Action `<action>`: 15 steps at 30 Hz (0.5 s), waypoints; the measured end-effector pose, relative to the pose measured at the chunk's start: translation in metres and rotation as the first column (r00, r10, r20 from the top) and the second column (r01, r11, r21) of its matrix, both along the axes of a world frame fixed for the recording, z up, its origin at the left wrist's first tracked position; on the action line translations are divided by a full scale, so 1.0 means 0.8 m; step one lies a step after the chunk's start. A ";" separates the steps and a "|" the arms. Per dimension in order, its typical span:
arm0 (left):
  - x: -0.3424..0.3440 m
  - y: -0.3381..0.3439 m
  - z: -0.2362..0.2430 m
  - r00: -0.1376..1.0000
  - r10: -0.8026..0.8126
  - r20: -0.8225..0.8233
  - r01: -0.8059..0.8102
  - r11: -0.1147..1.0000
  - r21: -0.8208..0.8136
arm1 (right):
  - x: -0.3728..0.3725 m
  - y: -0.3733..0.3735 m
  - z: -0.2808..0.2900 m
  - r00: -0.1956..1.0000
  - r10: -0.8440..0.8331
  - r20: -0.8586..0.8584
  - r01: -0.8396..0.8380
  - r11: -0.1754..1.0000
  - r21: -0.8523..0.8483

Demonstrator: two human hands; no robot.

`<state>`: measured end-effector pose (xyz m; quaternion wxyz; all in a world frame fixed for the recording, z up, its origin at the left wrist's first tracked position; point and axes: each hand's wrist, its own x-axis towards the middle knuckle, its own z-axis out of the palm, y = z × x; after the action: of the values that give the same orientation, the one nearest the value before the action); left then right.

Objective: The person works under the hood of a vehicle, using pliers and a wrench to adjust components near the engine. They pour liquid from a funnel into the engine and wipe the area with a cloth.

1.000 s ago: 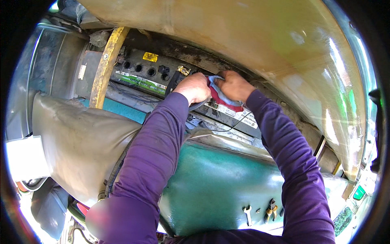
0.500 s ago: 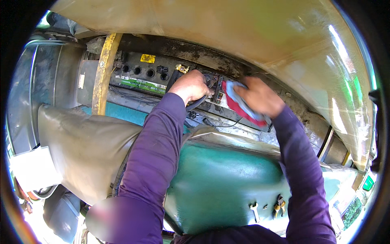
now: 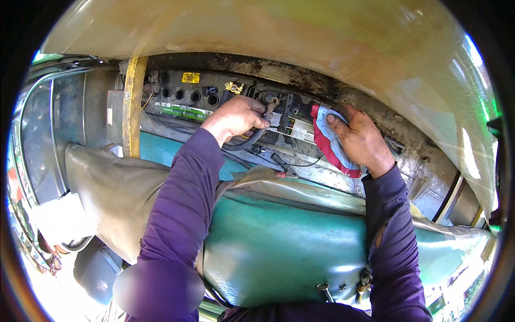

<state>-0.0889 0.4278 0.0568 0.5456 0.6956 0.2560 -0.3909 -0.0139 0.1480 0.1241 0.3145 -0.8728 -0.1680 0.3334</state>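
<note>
My left hand [image 3: 236, 119] is closed around a thick black battery cable [image 3: 248, 143], thumb and fingers pinched near its end. A dirty metal cable clamp [image 3: 270, 110] shows just beyond those fingertips; whether it touches the post behind cannot be told. My right hand [image 3: 365, 138] grips a folded red and light-blue cloth [image 3: 327, 140], thumb on top, over the right end of the dark right-hand battery [image 3: 303, 111]. To the left lies another battery [image 3: 171, 101] with a row of round filler holes. A brass terminal clamp [image 3: 234, 87] sits at its right end.
A yellow upright bar [image 3: 134, 107] crosses the compartment on the left. Above hangs a large tan cover [image 3: 241, 32]. On the green padded seat [image 3: 279, 241] in front lie a wrench [image 3: 325, 291] and pliers [image 3: 363, 284]. A thin wire [image 3: 306, 163] runs below the batteries.
My right hand has shifted right with the cloth and is no longer smeared by motion. The left hand has drawn slightly left and nearer, uncovering the cable clamp. The view has shifted a little.
</note>
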 end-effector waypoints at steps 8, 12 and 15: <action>-0.001 -0.004 -0.005 0.994 0.071 0.079 -0.073 0.997 0.015 | 0.000 0.004 -0.007 0.999 0.009 -0.039 -0.003 0.991 0.134; 0.002 -0.005 0.000 0.995 0.009 0.101 -0.016 0.997 0.069 | 0.001 0.003 -0.008 0.997 0.024 -0.070 -0.016 0.994 0.112; 0.003 -0.005 0.003 0.995 -0.004 0.098 -0.004 0.997 0.079 | 0.001 0.005 -0.007 0.995 0.040 -0.095 -0.032 0.996 0.081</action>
<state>-0.0866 0.4238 0.0594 0.5294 0.7351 0.2442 -0.3460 -0.0129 0.1517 0.1187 0.3507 -0.8392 -0.1815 0.3740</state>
